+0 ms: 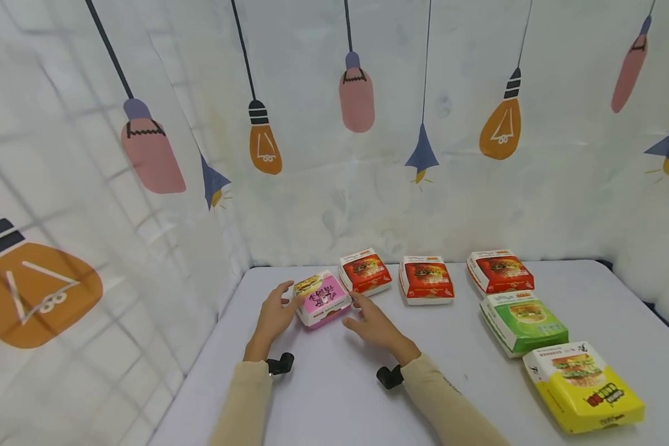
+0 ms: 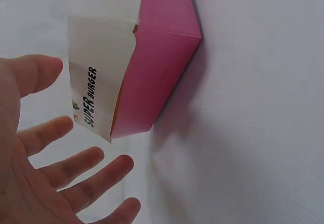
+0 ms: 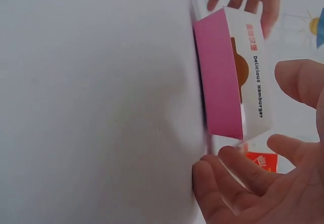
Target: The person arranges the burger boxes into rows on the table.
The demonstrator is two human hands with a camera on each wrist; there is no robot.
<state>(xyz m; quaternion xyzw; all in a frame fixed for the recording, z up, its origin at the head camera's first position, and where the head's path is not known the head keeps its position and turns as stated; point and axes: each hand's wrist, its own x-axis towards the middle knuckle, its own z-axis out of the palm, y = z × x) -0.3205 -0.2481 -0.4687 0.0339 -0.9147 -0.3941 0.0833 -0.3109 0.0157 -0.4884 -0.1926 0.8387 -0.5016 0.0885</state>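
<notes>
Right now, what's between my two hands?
The pink box lies between your left hand and right hand, as the head view shows.

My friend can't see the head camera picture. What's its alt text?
A person's left hand and right hand flank a pink-and-white burger box on a white table. Three red boxes line the back; a green box and a yellow box sit nearer, at right.

Looks like a screened-off booth (image 1: 128, 248) | walled by pale, creased backdrop (image 1: 323, 198) printed with hanging bulbs (image 1: 496, 136) and lamps (image 1: 422, 152) | fitted with white table (image 1: 326, 396) | unclear beyond that
</notes>
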